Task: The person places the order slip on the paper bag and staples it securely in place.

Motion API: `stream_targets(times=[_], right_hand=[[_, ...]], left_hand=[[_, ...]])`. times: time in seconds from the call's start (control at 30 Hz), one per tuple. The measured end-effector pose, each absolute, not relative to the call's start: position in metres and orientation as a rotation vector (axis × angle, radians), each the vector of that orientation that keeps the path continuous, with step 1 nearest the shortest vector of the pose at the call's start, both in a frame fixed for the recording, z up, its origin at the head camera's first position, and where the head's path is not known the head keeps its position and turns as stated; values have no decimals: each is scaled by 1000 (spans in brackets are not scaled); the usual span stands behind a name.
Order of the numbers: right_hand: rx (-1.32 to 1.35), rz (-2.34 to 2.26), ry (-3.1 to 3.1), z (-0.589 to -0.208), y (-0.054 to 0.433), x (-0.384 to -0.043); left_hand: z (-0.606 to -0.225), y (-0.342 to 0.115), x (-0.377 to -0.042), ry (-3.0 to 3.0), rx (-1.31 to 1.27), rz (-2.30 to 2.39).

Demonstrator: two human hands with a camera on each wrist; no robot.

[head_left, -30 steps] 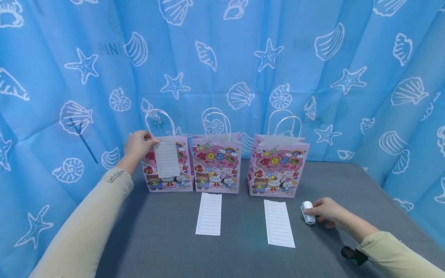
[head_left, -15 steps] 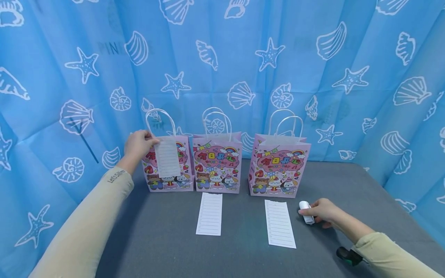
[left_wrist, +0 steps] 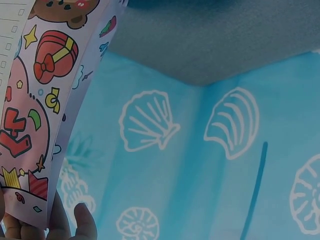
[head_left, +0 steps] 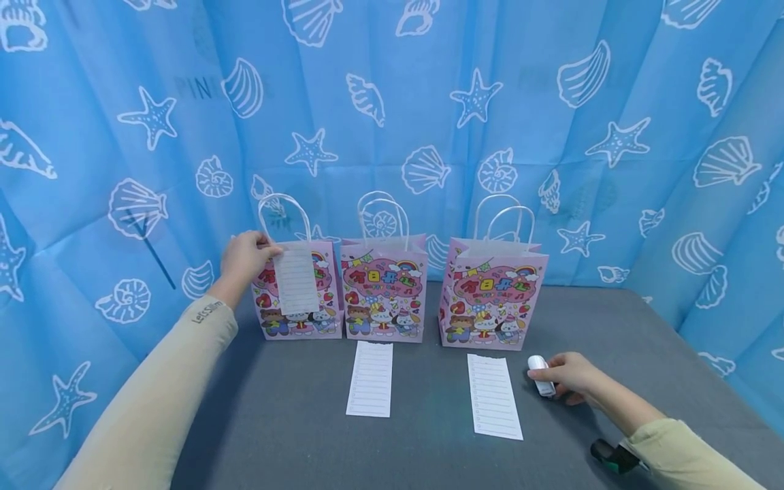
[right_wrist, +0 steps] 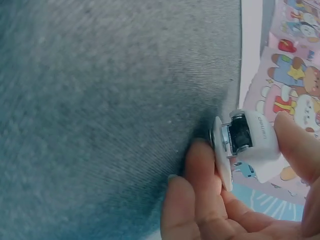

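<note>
My left hand [head_left: 245, 260] pinches the top of a lined paper slip [head_left: 297, 280] against the upper left edge of the leftmost pink gift bag [head_left: 326, 316]. In the left wrist view, fingers [left_wrist: 30, 231] lie behind the bag's printed wall, with the slip over its front. My right hand [head_left: 574, 376] grips a small white stapler [head_left: 542, 376] right of the slips on the table. In the right wrist view, the thumb [right_wrist: 295, 145] presses the top of the stapler [right_wrist: 262, 140] and the fingers are under its base.
Two more pink bags, one in the middle [head_left: 383, 299] and one at right [head_left: 493, 299], stand upright with white handles. Before them lie a middle lined slip [head_left: 370, 378] and a right slip [head_left: 495, 396] on the grey table [head_left: 294, 422]. A blue shell-print curtain [head_left: 392, 102] hangs behind.
My right hand has taken the stapler from the table in a thumb-and-finger grip, turning it and shifting it slightly left. The left hand stays at the bag with the slip.
</note>
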State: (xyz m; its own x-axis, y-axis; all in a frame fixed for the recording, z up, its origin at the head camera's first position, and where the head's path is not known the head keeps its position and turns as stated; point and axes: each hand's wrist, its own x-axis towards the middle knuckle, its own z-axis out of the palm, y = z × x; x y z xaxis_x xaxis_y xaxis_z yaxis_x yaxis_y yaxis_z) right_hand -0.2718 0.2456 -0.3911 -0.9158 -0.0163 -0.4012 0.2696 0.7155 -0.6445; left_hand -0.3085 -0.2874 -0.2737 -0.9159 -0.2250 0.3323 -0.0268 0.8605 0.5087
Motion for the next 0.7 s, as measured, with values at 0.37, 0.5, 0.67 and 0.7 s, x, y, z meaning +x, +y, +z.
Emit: stream_targets(times=[0.37, 0.5, 0.67, 0.7], right_hand=[[171, -1210, 2473, -375, 248, -262], [105, -1227, 2487, -366, 249, -260], [53, -1257, 2492, -359, 247, -257], [48, -1263, 2492, -358, 246, -257]], left_hand=[[-274, -286, -309, -2644, 211, -741], [-274, -286, -310, -2647, 218, -733], [-275, -286, -308, -2642, 208, -718], [-275, -287, -308, -2642, 207, -714]])
